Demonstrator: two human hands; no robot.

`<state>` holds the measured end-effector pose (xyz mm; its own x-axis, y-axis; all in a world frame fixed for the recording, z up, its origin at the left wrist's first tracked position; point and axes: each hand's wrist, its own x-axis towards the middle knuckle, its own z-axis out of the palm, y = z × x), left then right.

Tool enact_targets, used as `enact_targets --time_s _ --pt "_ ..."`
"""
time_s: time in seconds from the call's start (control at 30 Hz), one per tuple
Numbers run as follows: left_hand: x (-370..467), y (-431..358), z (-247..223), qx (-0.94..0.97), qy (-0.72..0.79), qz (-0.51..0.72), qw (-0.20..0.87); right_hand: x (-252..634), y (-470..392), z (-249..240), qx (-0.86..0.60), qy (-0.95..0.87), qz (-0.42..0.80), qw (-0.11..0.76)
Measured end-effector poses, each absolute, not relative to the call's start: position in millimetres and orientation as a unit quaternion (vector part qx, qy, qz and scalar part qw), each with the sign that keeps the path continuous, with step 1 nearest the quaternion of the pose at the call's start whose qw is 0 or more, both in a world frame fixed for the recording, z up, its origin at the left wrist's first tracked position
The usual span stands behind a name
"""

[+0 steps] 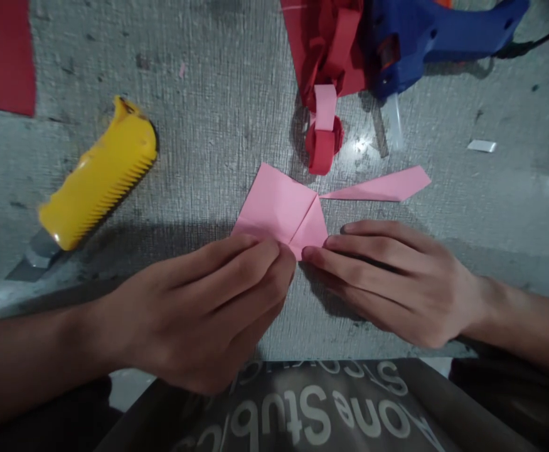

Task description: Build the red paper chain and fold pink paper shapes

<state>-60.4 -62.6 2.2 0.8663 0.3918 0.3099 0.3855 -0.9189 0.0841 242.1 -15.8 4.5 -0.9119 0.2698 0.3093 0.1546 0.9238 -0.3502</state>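
Observation:
A piece of pink paper (pixel 278 201) with a diagonal crease and a folded flap lies on the table in front of me. My left hand (pixel 218 301) pinches its lower edge, fingers pressed together and thumb hidden. At the lower right corner, my right hand (pixel 387 276) grips the same paper between its fingertips, the thumb out of sight below. Just right of the paper's upper corner is a narrow pointed pink strip (pixel 378 186), its thin tip close to or touching that corner.
A yellow-handled cutter (pixel 100 176) lies at left, its blade pointing toward me. At the top are a red and pink paper chain (pixel 324 125), a blue glue gun (pixel 425 37) with a cord, and red paper (pixel 4 56) in the left corner. A small white scrap (pixel 482 145) lies at right.

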Motion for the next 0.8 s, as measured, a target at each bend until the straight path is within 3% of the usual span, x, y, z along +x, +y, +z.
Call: enact_targets --time_s 0.8 --pt "-56.2 -62.4 10.2 0.957 0.243 0.155 0.044 243.5 -16.8 5.6 -0.134 -0.946 0.205 0.212"
